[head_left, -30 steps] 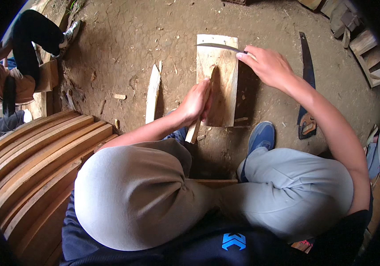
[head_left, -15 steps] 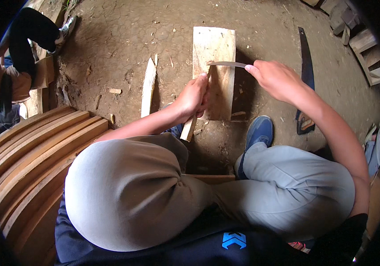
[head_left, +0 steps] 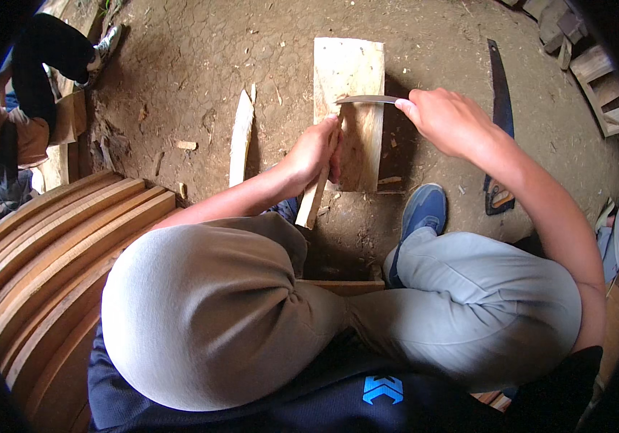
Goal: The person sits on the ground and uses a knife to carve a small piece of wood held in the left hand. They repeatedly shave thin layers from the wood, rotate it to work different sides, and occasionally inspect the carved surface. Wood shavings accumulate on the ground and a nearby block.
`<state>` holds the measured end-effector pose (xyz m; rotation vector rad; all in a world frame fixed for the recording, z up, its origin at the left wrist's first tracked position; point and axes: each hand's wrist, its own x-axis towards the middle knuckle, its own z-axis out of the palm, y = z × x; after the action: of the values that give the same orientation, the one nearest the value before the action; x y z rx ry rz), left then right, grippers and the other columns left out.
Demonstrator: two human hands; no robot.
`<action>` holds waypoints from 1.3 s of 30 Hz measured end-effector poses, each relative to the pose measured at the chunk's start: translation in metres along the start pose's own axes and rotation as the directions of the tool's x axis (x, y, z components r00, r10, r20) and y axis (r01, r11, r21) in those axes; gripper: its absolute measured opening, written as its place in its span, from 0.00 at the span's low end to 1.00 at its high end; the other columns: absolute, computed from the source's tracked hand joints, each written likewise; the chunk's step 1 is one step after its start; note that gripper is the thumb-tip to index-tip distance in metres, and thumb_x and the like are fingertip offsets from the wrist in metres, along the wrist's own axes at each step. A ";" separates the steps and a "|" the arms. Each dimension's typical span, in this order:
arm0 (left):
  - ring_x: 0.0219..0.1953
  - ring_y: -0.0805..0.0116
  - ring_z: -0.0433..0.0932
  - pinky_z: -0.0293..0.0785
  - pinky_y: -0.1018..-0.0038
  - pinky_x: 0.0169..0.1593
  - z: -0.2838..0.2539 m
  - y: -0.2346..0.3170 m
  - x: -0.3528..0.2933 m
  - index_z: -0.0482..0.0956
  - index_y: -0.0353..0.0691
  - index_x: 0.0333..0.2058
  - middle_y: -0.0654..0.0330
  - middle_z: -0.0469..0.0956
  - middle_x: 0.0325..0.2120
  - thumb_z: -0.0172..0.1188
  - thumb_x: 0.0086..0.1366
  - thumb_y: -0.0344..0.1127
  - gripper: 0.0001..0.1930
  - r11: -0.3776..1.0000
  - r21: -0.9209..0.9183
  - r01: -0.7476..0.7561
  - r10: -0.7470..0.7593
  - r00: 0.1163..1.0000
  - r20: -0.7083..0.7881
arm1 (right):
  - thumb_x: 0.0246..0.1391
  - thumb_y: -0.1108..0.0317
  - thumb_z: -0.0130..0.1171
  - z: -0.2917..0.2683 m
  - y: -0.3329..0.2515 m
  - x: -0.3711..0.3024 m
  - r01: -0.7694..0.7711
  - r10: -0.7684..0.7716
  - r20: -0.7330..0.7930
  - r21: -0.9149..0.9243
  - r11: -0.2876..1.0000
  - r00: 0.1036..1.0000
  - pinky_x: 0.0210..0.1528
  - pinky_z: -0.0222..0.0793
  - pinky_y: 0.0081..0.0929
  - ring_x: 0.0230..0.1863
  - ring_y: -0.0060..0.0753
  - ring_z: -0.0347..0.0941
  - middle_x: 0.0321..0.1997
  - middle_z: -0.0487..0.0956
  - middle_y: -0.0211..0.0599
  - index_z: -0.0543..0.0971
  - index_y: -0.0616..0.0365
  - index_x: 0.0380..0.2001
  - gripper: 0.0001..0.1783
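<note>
My left hand [head_left: 314, 153] is closed round a narrow wooden stick [head_left: 311, 203], which slants up and away from me. The stick's far end meets the top of an upright wooden block [head_left: 361, 148] in front of my feet. My right hand [head_left: 445, 121] grips a knife with a thin curved blade [head_left: 374, 99]; the handle is hidden inside the fist. The blade reaches left across the block, its tip at or close to the stick's far end. I cannot tell whether the edge is touching the wood.
A handsaw [head_left: 500, 123] lies on the dirt floor [head_left: 439, 43] to the right. Left of the block is a pointed wood piece [head_left: 241, 137]. Stacked planks [head_left: 71, 238] stand beside my left leg. Another person's leg [head_left: 57, 50] shows at far left, wooden frames [head_left: 602, 90] at far right.
The right hand and the knife have shifted slightly left and away from me. My left hand keeps its hold on the stick, nearly unmoved.
</note>
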<state>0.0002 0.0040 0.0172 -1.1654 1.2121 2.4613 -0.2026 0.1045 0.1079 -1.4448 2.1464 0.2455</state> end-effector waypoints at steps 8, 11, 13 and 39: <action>0.46 0.62 0.79 0.80 0.67 0.48 0.005 0.029 -0.011 0.64 0.34 0.42 0.59 0.71 0.39 0.63 0.50 0.13 0.23 0.966 0.086 -0.245 0.239 0.968 0.075 | 0.66 0.47 0.37 0.004 0.045 0.033 0.037 0.040 -0.223 0.330 0.943 0.974 0.41 0.68 0.50 0.33 0.64 0.74 0.25 0.75 0.63 0.74 0.69 0.26 0.33; 0.49 0.61 0.77 0.80 0.68 0.49 -0.001 0.029 -0.008 0.63 0.34 0.43 0.57 0.69 0.44 0.63 0.52 0.13 0.22 0.947 0.104 -0.305 0.294 0.949 0.115 | 0.66 0.47 0.37 0.014 0.060 0.046 0.023 0.048 -0.183 0.367 0.930 0.982 0.40 0.67 0.50 0.32 0.64 0.74 0.24 0.74 0.64 0.74 0.71 0.24 0.34; 0.49 0.58 0.78 0.80 0.67 0.50 0.001 0.035 -0.014 0.63 0.33 0.43 0.56 0.68 0.44 0.61 0.53 0.14 0.22 0.960 0.113 -0.258 0.247 0.964 0.099 | 0.66 0.47 0.38 0.017 0.061 0.049 -0.016 0.075 -0.129 0.412 0.911 0.989 0.40 0.67 0.50 0.32 0.65 0.74 0.24 0.74 0.64 0.74 0.71 0.24 0.34; 0.31 0.68 0.79 0.83 0.70 0.31 0.005 0.034 -0.017 0.61 0.40 0.34 0.61 0.71 0.34 0.68 0.53 0.22 0.21 0.958 0.132 -0.254 0.248 0.967 0.058 | 0.63 0.46 0.48 -0.021 0.066 0.044 -0.328 0.029 0.419 0.664 0.672 0.907 0.06 0.54 0.07 0.10 0.06 0.59 0.16 0.65 0.15 0.70 0.55 0.35 0.21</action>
<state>-0.0061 -0.0120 0.0519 -0.9727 1.5782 2.5108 -0.2816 0.0875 0.0929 -0.6446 1.7434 -0.2370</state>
